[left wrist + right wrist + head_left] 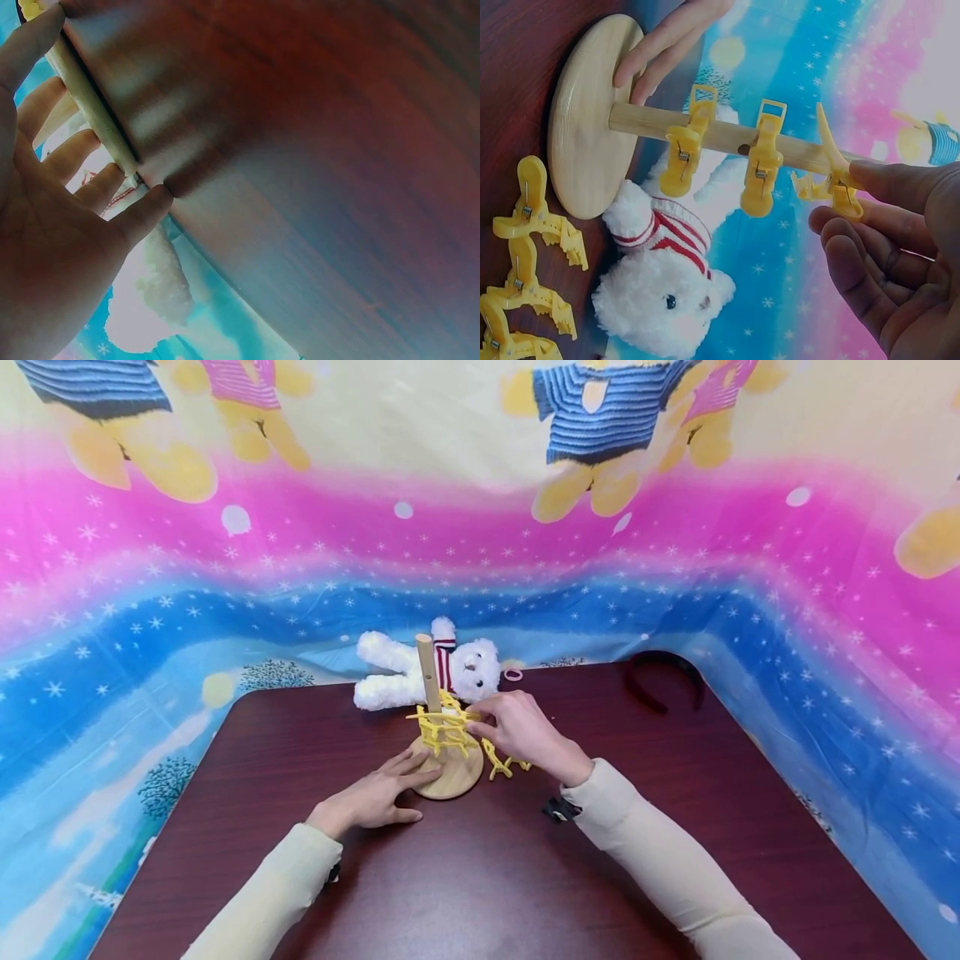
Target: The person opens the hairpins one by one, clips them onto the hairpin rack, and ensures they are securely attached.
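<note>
- In the right wrist view we see what the head view blurs together: two yellow plastic clips [763, 159] with metal springs sit on the round wooden post [724, 136].
- There too, our right hand [528, 735] pinches a third clip [843, 195] near the post's top; we cannot tell whether it bites the wood.
- The left wrist view shows our left hand [378, 793] spread, fingers extended; the head view places it at the smooth disc base's [453, 783] 8 o'clock.
- Loose, jagged-toothed clips [531, 206] lie at 3 o'clock; a fluffy white bear [390, 687], 12; a glossy headband [637, 681], 2.
</note>
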{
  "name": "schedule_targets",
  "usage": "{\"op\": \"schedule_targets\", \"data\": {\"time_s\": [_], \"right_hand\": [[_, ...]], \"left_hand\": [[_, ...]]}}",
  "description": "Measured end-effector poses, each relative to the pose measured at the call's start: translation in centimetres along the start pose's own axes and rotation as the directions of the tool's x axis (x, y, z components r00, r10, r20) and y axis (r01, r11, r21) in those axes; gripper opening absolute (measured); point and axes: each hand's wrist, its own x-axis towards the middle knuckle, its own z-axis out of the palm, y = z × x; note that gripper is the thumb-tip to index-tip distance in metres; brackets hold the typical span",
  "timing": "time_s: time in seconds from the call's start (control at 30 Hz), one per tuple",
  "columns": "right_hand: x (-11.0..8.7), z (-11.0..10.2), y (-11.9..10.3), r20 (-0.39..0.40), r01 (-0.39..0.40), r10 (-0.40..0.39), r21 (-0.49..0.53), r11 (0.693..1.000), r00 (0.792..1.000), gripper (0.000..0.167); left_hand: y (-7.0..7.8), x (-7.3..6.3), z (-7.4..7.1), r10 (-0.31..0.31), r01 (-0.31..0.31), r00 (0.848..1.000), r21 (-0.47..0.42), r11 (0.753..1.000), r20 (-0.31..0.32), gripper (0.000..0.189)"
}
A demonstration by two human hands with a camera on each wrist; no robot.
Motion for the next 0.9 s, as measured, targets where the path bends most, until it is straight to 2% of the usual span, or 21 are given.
{"op": "schedule_targets", "data": {"time_s": [0.23,0.43,0.67,0.9], "right_hand": [[0.3,0.4,0.0,-0.002,0.001,-0.001,0.008,1.0,1.0,0.009],[0.7,0.7,0.0,0.004,0.015,-0.015,0.014,1.0,1.0,0.022],[0.9,1.1,-0.1,0.017,0.002,-0.002,0.028,1.0,1.0,0.006],[0.9,1.0,-0.3,0.035,0.002,-0.003,0.018,1.0,0.999,0.012]], "left_hand": [[0.0,0.0,0.0,0.007,-0.007,1.0,-0.004,1.0,-0.003,0.072],[0.0,-0.1,-0.1,0.005,-0.005,1.0,-0.007,1.0,-0.002,0.071],[0.0,0.0,0.0,0.004,-0.004,1.0,-0.003,1.0,0.003,0.071],[-0.1,-0.1,0.0,0.005,-0.005,1.0,-0.011,1.0,0.0,0.071]]}}
